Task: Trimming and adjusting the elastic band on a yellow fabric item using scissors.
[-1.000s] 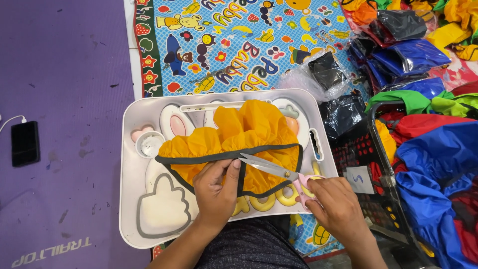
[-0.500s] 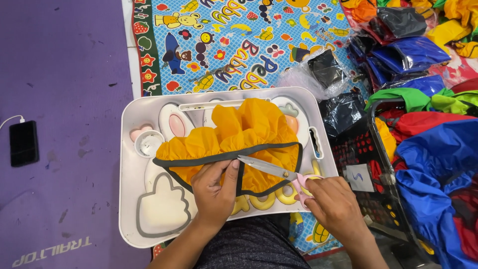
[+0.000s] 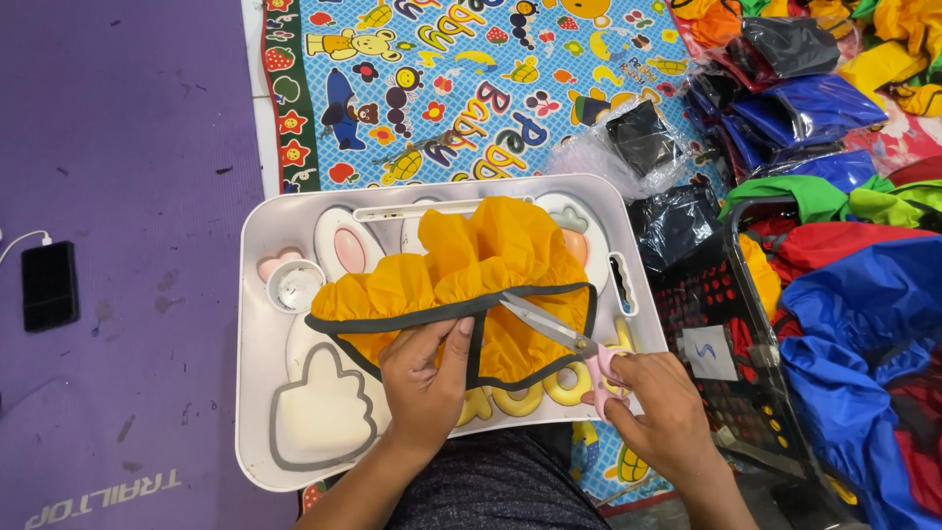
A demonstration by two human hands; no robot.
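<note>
Ruffled orange fabric (image 3: 471,260) is pinched by the left hand (image 3: 424,378); the right hand (image 3: 659,412) grips pink-handled scissors (image 3: 569,339).

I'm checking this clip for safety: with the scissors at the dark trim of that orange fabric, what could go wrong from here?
1. The left hand pins the orange fabric close beside the scissors, so a slip might nick its fingers.
2. The fabric is bunched in folds, so the blades held by the right hand could catch a layer underneath.
3. The white tray rests on the lap and might tip.
</note>
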